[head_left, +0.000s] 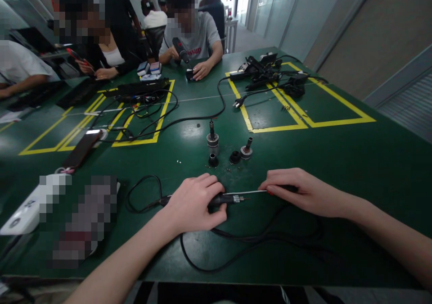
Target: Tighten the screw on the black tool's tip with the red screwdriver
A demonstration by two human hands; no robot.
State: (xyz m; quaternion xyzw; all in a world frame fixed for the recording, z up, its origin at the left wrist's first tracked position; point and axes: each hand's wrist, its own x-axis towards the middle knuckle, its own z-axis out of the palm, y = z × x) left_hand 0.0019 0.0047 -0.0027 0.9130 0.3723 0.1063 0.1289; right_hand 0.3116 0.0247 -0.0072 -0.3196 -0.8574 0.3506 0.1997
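My left hand [197,202] is wrapped round a black corded handle, which looks like a soldering iron [221,199]. Its metal collar and thin tip point right. A thin white wire [246,192] runs alongside the handle to the right. Its right end is pinched between the fingertips of my right hand [293,189]. What the wire's left end meets is hidden under my left hand. Beyond my hands stand a tall metal-and-black part [212,137], a small black collar [213,160], a black ring [235,157] and a round metal piece with a stem [246,149].
Black cable [216,268] loops in front of my hands. A white power strip [23,205] and phone [83,151] lie left. Cabled black devices [141,90] and tangled adapters [261,70] lie farther back. Across the table, a co-worker's hand [201,70] steadies a small black block beneath a power drill [180,49].
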